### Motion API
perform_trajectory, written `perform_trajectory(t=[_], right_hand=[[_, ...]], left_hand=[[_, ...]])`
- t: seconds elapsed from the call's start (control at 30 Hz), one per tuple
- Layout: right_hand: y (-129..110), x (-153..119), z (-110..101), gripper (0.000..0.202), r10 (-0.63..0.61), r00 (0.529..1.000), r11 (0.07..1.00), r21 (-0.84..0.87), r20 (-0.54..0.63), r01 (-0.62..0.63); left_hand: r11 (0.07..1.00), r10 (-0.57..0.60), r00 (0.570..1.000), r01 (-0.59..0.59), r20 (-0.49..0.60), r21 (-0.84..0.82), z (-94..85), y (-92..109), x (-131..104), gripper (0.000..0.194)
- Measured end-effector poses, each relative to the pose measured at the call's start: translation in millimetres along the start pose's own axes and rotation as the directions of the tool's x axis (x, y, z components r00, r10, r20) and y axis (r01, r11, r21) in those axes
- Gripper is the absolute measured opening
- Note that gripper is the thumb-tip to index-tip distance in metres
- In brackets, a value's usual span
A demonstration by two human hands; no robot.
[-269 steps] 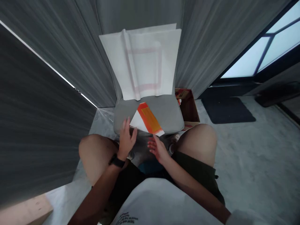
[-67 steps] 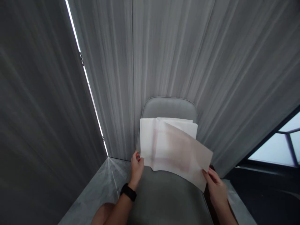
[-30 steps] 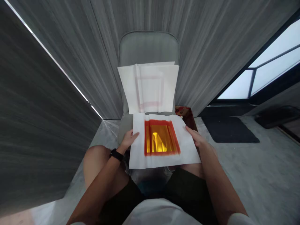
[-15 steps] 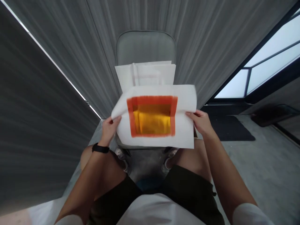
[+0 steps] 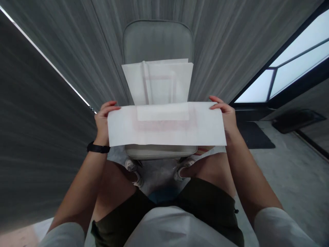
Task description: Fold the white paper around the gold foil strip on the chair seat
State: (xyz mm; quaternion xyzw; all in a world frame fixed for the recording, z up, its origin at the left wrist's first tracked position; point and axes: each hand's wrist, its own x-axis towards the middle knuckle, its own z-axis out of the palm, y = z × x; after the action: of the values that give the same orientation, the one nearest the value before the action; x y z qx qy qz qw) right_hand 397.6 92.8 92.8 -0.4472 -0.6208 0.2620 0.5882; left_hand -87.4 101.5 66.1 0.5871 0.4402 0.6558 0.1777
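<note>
My left hand [image 5: 105, 116], with a black band on its wrist, pinches the upper left corner of a sheet of joss paper [image 5: 167, 133]. At the upper right corner my right hand [image 5: 226, 115] grips the same sheet between fingers and thumb. The sheet is stretched wide above the chair seat, its white side towards me. Through it shows a faint pinkish border around a paler rectangle that runs to the top edge. Whether the sheet is folded double there or bent away, I cannot tell. Behind it, more white sheets [image 5: 160, 82] lie on the chair, with faint pink frames showing through.
The grey padded chair [image 5: 158, 37] stands against ribbed grey panelling [image 5: 97, 41]. A striped reddish object [image 5: 205, 150] shows partly beside the seat. My knees flank the chair. To the right are a dark mat [image 5: 258, 135], a black object [image 5: 298, 120] and a window [image 5: 257, 87].
The sheet's orange-and-gold face has turned out of sight, and its white side now faces me. Both hands have moved up and apart, to its top corners.
</note>
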Motion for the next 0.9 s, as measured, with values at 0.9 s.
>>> perform_trajectory(t=[0.9], right_hand=[[100, -151, -16, 0.043, 0.154, 0.827, 0.837, -0.516, 0.541, 0.181]], left_hand=[[0.866, -0.217, 0.627, -0.231, 0.749, 0.444, -56.2, -81, -130, 0.042]])
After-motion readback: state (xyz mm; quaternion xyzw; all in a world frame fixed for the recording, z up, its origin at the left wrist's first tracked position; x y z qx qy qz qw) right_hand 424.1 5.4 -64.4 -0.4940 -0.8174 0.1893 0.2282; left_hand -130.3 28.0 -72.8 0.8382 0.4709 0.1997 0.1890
